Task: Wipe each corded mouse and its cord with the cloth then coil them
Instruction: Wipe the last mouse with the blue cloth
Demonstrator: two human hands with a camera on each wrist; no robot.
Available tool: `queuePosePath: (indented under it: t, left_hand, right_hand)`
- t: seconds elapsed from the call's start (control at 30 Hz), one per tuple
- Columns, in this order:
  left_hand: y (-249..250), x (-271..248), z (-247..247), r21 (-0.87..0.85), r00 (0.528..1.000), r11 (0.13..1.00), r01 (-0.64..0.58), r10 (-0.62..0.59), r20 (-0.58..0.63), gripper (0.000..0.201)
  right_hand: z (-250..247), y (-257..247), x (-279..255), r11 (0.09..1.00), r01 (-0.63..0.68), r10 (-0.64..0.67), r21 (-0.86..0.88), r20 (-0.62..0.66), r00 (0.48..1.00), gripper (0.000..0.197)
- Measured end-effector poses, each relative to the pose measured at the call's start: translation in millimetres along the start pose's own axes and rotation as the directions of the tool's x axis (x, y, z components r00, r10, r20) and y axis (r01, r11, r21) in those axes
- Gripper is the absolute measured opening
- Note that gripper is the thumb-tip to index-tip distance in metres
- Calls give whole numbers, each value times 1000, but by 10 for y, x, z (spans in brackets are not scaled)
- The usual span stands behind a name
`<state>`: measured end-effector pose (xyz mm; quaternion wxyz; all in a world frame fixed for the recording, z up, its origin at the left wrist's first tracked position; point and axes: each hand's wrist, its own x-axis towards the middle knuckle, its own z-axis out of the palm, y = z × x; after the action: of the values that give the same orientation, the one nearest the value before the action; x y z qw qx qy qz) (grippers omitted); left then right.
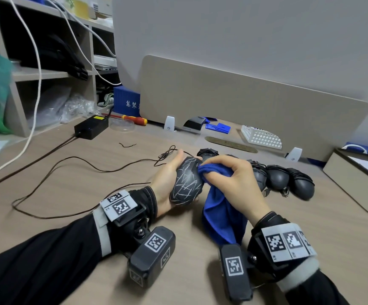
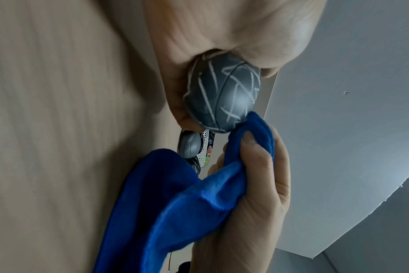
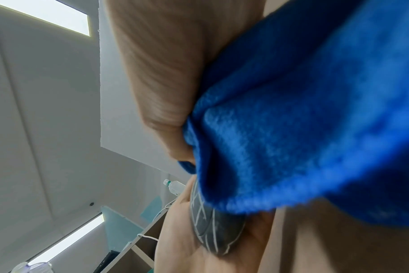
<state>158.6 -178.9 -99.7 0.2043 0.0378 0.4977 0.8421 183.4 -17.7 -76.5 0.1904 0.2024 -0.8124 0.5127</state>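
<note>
The left hand (image 1: 167, 181) curls its fingers around a dark mouse (image 1: 186, 181) with pale crack lines, holding it just above the desk (image 1: 79, 216). The right hand (image 1: 233, 183) pinches a blue cloth (image 1: 220, 216) against the mouse's front end. Its brown cord (image 1: 68, 164) trails loose across the desk to the left. Several coiled mice (image 1: 284, 179) lie just right of the hands.
</note>
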Motion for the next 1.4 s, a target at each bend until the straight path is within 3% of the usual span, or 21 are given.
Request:
queuePosePath:
  t: [0.1, 0.27, 0.4, 0.47, 0.67, 0.9, 0.97, 1.1, 1.17, 1.3, 1.4]
  left_hand:
    - [-20, -13, 8, 44, 999, 999, 24, -25, 29, 63]
    - [-23, 15, -14, -19, 999, 1000, 21, -22, -30, 67]
    - [-27, -19, 15, 30, 998, 998, 57, -58, 31, 63]
    - [-36, -29, 36, 44, 997, 997, 59, -61, 39, 65]
    - [-12, 6, -10, -52, 998, 998, 34, -37, -54, 71]
    - [-18, -13, 35, -5, 1000, 1000, 24, -24, -12, 60]
    - [-16, -8, 21, -25, 999, 999, 22, -23, -23, 60]
    - [-4, 19, -6, -71, 998, 997, 44, -47, -44, 68]
    - [-17, 13, 1, -34, 997, 997, 74, -75, -29, 65]
    - [-72, -52, 76, 139, 991, 984, 107, -116, 60, 59]
    - [-71, -71, 106, 181, 993, 980, 78, -93, 74, 63]
  right_hand:
    - [-50, 25, 14, 999, -25, 23, -30, -71, 997, 30]
    - [3, -76, -29, 1000, 6, -2, -29, 157, 988, 26]
    - [-69, 9, 25, 998, -69, 69, -9, -17, 997, 25]
    - [-95, 19, 27, 996, -75, 74, -45, -34, 997, 26]
    - [37, -120, -38, 1000, -3, 1, 7, 240, 971, 21]
    - [-19, -12, 10, 997, -77, 78, -29, 18, 997, 24]
    - [-17, -25, 0, 997, -65, 68, -46, 63, 996, 20]
    - [22, -119, -26, 999, -4, 16, -43, 285, 958, 21]
    - [12, -114, -14, 999, -9, 17, -37, 247, 969, 20]
    - [-77, -2, 22, 991, -52, 52, -126, 2, 999, 22]
    - [-82, -62, 12, 989, -31, 43, -143, 84, 996, 24]
